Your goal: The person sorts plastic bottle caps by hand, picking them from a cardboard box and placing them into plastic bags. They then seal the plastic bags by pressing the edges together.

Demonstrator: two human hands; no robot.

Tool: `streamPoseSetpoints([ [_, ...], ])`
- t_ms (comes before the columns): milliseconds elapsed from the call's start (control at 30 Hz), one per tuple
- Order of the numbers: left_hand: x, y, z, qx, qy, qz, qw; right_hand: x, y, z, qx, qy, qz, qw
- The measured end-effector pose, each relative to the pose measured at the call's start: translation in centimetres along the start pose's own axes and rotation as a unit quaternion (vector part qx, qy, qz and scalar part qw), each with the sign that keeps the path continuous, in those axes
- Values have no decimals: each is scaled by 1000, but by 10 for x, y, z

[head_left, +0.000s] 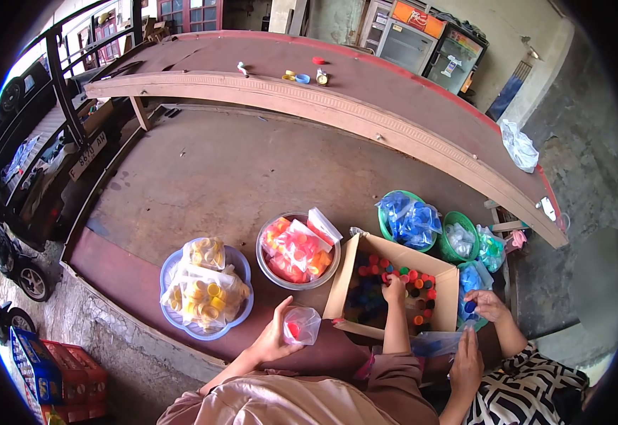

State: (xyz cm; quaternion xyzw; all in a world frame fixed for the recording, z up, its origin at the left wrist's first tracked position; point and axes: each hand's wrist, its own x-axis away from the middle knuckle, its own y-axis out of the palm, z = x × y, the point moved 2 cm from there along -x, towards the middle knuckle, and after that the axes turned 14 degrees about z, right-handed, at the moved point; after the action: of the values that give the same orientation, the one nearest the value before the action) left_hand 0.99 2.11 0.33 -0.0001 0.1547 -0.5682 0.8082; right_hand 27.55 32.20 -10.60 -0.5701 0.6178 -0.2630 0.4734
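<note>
My left hand (275, 336) is closed on a small clear plastic bag (306, 320). A red bottle cap (293, 329) shows inside the bag. My right hand (394, 289) reaches into an open cardboard box (336, 289), its fingers drawn together among the caps; what they hold, if anything, is hidden. Red, orange, green and dark bottle caps (414, 275) lie loose in the box. Left of it, a steel bowl (298, 286) holds bags of red and orange caps (298, 248). Farther left, a blue-lilac basin (167, 306) carries bags of yellow and white caps (206, 294).
Beside me on the right, another person's hands (467, 363) hold a blue cap (470, 307) and a clear bag (436, 343). Green baskets (445, 228) with bagged blue and clear items stand behind the box. A raised wooden ledge (309, 95) crosses the table's far side.
</note>
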Motion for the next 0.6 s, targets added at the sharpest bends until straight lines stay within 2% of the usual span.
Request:
streamPoseSetpoints([
  [100,-1,1,1,-1,0,-5,1000,0,-3,0,-8,67,-28,997],
  [200,0,2,0,2,-2,-8,1000,2,-10,-6,-42,77,12,996],
  [400,1,1,-1,0,3,-10,1000,6,-14,-8,-4,-2,140,990],
  [600,0,-1,1,7,16,-8,1000,10,-46,-47,-186,-3,175,967],
])
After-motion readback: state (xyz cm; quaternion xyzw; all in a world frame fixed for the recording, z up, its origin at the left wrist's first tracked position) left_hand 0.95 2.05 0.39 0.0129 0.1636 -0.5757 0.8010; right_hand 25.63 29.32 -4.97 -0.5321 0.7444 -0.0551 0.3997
